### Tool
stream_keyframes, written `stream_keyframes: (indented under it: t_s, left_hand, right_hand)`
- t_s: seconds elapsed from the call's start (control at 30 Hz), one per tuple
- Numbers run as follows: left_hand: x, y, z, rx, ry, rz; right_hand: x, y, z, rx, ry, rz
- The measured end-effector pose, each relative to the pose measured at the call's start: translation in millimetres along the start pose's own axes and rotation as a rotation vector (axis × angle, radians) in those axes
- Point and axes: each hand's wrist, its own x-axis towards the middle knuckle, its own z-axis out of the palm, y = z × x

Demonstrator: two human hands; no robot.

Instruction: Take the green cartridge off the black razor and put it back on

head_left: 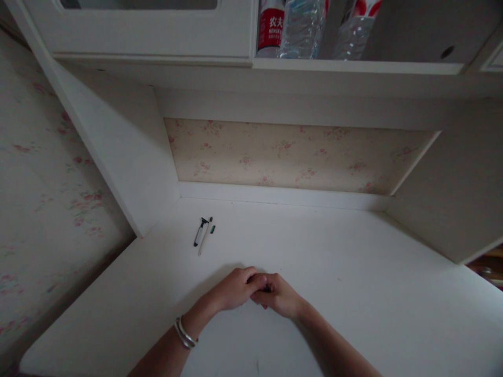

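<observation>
Atop a white table [334, 262], beyond a left hand [234, 289] and right hand [278, 296] clasped together, lies a T-shaped black-and-white razor [200, 232], likely light, stiff and best pinched mid-handle, beside a thin pale toothbrush [205, 239].

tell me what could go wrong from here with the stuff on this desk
The razor lies close beside the toothbrush, so reaching for the brush might risk touching the razor's head. The small dark-and-green item could easily be knocked aside. The silver bangles behind the left hand might scrape the white desk.
</observation>
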Motion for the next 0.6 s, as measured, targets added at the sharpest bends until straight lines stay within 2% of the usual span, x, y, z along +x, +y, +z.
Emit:
stream_keyframes:
  t_s: [0.6]
  left_hand:
    - [0.6,-2.0,0.8,0.03,0.001,0.01]
  right_hand:
    - [-0.9,-1.3,1.3,-0.008,-0.002,-0.012]
